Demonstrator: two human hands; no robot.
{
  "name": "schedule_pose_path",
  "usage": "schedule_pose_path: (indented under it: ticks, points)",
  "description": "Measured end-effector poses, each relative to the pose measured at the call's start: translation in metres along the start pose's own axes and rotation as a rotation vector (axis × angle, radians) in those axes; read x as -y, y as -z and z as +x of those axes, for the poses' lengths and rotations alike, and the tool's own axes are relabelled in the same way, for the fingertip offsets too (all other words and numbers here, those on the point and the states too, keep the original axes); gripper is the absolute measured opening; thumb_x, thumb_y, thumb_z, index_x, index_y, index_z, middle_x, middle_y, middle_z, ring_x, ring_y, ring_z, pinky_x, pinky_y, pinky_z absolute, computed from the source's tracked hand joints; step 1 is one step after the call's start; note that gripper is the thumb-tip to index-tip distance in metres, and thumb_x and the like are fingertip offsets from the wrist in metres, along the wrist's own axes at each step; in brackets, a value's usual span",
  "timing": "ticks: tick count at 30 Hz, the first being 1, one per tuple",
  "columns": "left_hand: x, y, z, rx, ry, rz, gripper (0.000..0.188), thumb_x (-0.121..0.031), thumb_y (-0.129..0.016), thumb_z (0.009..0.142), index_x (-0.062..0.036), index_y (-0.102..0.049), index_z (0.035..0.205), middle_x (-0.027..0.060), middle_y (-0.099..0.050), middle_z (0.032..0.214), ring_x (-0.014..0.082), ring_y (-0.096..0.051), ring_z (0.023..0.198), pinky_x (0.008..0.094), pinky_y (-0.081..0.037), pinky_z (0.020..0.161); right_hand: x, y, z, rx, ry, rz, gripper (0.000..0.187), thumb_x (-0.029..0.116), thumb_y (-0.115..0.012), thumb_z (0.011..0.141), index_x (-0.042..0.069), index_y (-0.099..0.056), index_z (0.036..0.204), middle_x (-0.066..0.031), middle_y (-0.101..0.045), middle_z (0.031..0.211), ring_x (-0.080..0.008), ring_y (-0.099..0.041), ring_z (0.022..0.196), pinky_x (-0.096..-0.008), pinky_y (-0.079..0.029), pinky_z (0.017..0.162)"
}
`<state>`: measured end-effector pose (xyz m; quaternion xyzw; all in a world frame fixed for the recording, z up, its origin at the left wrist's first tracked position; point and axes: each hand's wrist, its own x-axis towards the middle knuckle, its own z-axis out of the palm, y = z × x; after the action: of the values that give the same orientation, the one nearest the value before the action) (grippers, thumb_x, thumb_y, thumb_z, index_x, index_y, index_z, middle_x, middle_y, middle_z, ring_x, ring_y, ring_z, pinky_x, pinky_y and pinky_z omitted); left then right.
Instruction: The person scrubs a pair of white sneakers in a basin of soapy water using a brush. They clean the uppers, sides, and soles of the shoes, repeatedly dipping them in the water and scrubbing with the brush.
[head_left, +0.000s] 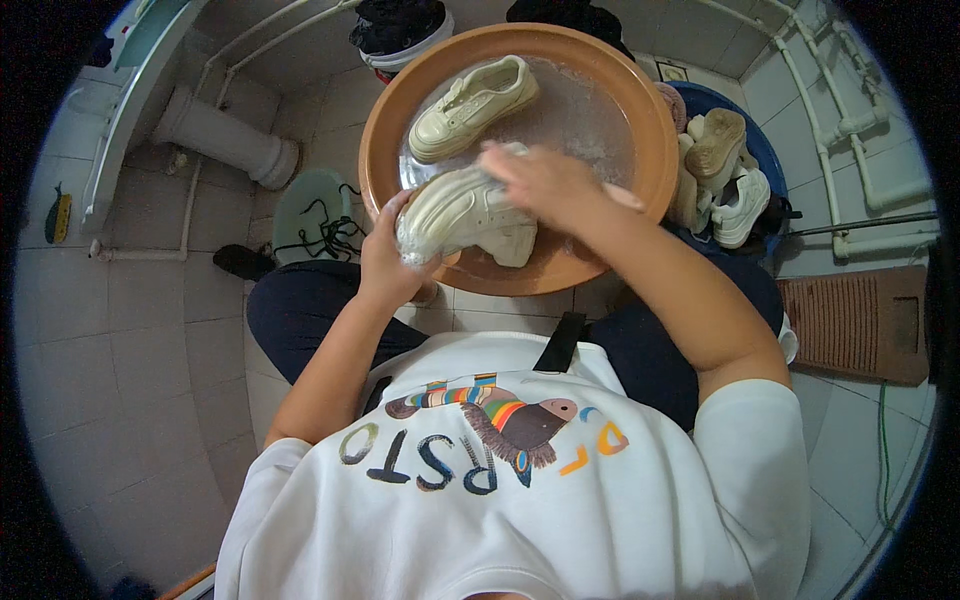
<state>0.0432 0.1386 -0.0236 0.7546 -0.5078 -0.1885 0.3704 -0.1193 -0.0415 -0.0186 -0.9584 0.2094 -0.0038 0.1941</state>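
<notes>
A: what could go wrong here tbh?

B: imo the cream shoe point(465, 212) slips, bc it looks wet n only the L hand point(385, 250) clearly grips it. It's mid-frame, over the lower left of the orange basin point(655, 150). A drop prob means a splash, or a bump to the spare shoe point(475, 110) at top center.

A: hand pose rn?

B: L fingers clamp the shoe's left end, forearm rising from lower left. R hand point(535, 182) reaches in from lower right, blurry, so idk if its fingers are apart or together.
</notes>
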Motion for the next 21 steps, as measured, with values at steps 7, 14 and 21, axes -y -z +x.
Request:
schedule_pose_path:
  ticks: [7, 14, 21]
  points:
    - [-0.001, 0.0, 0.01, 0.039, -0.051, 0.046, 0.069, -0.009, -0.071, 0.062, -0.0045, -0.043, 0.125, 0.015, -0.059, 0.111, 0.0258, -0.059, 0.102, 0.0324, -0.046, 0.088, 0.013, -0.02, 0.004, -0.194, 0.057, 0.125, 0.051, 0.027, -0.049, 0.081, 0.022, -0.038, 0.13, -0.0173, -0.057, 0.087, -0.0335, -0.059, 0.076, -0.0464, -0.048, 0.065]
    - [-0.002, 0.003, 0.005, 0.055, -0.065, 0.074, 0.071, -0.011, -0.074, 0.062, -0.0055, -0.043, 0.125, 0.0143, -0.06, 0.109, 0.0252, -0.06, 0.099, 0.0326, -0.047, 0.085, -0.023, -0.008, 0.019, -0.029, -0.187, 0.07, 0.03, 0.022, -0.041, 0.085, 0.018, -0.043, 0.115, -0.019, -0.06, 0.094, -0.0322, -0.06, 0.08, -0.0452, -0.049, 0.062]
    - [0.008, 0.0, -0.004, 0.037, -0.007, 0.001, 0.072, -0.014, -0.077, 0.061, -0.0053, -0.043, 0.125, 0.0135, -0.06, 0.109, 0.0247, -0.06, 0.099, 0.0324, -0.047, 0.085, 0.009, -0.011, 0.019, -0.032, 0.034, 0.061, 0.04, 0.022, -0.042, 0.083, 0.017, -0.04, 0.123, -0.0081, -0.047, 0.128, -0.0308, -0.059, 0.083, -0.0417, -0.049, 0.075]
